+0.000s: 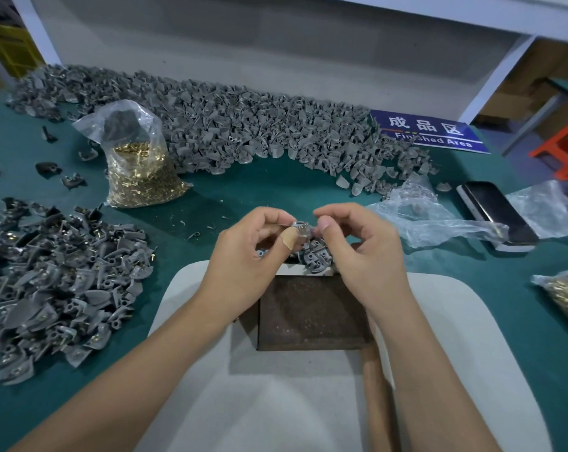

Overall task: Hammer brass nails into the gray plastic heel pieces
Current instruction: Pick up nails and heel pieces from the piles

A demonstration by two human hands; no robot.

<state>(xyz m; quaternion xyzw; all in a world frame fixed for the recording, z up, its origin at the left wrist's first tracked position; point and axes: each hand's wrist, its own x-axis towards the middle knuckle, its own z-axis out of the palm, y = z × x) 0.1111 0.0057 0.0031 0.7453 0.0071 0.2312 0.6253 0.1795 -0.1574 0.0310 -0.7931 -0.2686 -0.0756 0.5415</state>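
Holding one gray heel piece between both hands at the center of the frame, we keep it above the far edge of the block. Our left hand pinches the piece between curled fingers and thumb; the thumb carries a bandage. Our right hand pinches at the right side of the piece with thumb and forefinger, the other fingers curled. We cannot tell whether a nail sits between those fingertips.

More heel pieces lie just beyond the block, partly hidden under the hands. The block rests on a white pad on the green table. A wooden handle lies on the pad at lower right, under our right forearm.

A pile of heel pieces fills the left of the frame; a larger heap runs across the top. A bag of brass nails stands at upper left, and another bag lies at the right edge. A blue sign, a phone and loose plastic film lie at upper right.
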